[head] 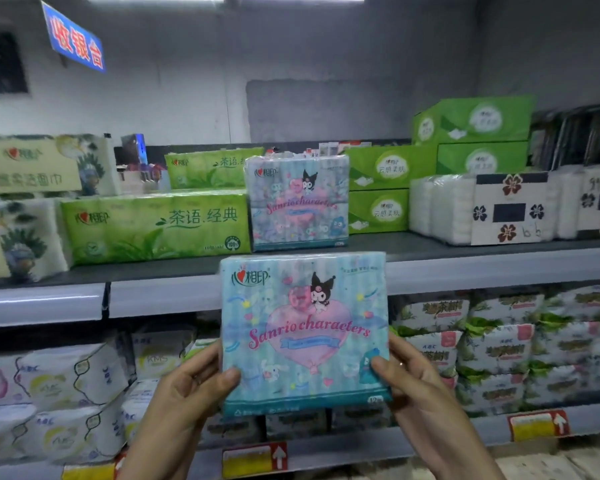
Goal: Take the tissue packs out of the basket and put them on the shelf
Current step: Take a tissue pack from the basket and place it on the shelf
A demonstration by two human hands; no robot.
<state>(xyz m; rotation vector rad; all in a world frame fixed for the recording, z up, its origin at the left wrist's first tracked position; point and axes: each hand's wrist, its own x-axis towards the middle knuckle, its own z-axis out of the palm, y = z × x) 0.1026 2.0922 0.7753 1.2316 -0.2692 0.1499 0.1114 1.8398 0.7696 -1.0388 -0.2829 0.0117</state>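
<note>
Tissue pack point(303, 332), blue Sanrio print, upright, front to camera, held in front of the shelf point(465, 268) edge. Left hand point(187, 386) grasps its lower corner at 7 o'clock, thumb on front, fingers behind. Right hand point(416, 379) grasps the corner at 5 o'clock, same way. Matching pack point(298, 202) stands on the shelf at 12 o'clock from the held one, apart. Green pack point(156, 226) just beside it at 9 o'clock, green boxes point(378, 188) at 3 o'clock.
</note>
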